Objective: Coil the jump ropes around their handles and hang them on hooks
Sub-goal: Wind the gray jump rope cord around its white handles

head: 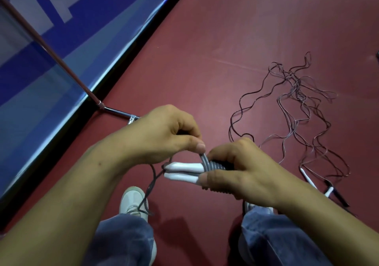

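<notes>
Your R hand curls round the paired handles & wraps at centre; L hand, 10 o'clock, pinches the cord btwn thumb & finger; slacken that pinch & wraps likely spring loose; tangled ropes at 2 o'clock could snag.

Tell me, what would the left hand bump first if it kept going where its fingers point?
Most likely the right hand, which grips the handles: the left hand points at it while pinching the rope. Depth is hard to judge.
</notes>
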Motion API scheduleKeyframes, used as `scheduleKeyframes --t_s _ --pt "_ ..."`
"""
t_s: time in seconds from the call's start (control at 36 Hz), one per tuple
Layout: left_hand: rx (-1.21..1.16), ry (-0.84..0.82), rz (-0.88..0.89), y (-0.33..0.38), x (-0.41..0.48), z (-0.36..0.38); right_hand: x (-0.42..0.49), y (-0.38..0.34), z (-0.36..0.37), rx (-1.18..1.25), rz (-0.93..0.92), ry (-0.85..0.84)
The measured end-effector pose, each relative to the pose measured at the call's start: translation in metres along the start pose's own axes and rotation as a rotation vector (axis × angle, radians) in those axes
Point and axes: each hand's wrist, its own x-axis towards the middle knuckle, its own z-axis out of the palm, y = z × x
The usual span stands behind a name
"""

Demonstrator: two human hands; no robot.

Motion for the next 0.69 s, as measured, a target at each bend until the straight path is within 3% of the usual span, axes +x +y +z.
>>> scheduleKeyframes --t_s 0.14,0.33,0.5,0.61,0.69 --pt "0.022 -0.051 0.037 -0.008 0.001 -0.004 -0.002 -0.005 -0.002 0.287 -0.008 -0.045" --pt "0.286 -0.039 -0.036 -0.019 0.003 0.004 -0.003 0.0 0.006 0.355 -0.026 0.058" --pt "-0.014 -0.011 0.02 -0.014 -0.002 0.008 0.0 0.002 -0.007 0.625 -0.043 -0.03" --pt "-0.335 0.008 0.026 0.002 -0.003 0.025 0.004 -0.002 -0.02 0.827 -0.067 -0.004" --pt "-0.333 0.118 0.049 0.003 0.001 0.04 0.006 -0.002 -0.019 0.901 -0.038 0.045"
